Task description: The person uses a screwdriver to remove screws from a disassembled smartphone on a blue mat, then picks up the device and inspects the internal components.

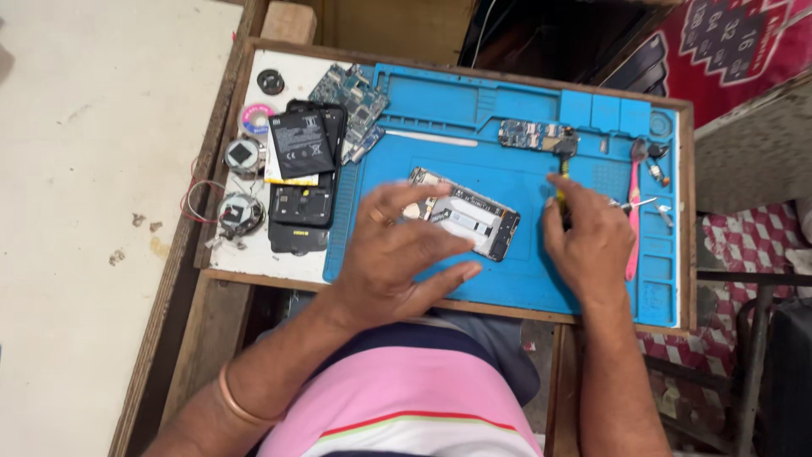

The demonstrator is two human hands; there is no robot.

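Left hand: the left hand [393, 254] lies flat and spread, fingers loose, on the opened phone [468, 222], covering its near-left end and gripping nothing.
Right hand: the right hand [588, 241] is curled around a screwdriver [562, 179] with a yellow and black handle; the tip seems to point away from the body, though the fingers hide most of the shaft.
Opened phone: it lies tilted in the middle of the blue work mat [524, 110], back removed, between the two hands.
Behind the phone: a small circuit board [533, 134] rests in the mat's upper recess, just beyond the screwdriver.
Right of the mat: a pink toothbrush [633, 220] lies lengthwise, with tweezers [636, 204] crossing it, close to the right knuckles.
Left of the mat: a black battery [298, 145] sits on a stack of dark phone parts [300, 211]; a green circuit board [355, 97] lies just behind it.
Far left edge: two round metal parts [242, 184] with red wires, and a solder wick reel [257, 118].
Base: a wooden tray [254, 267] holds everything.
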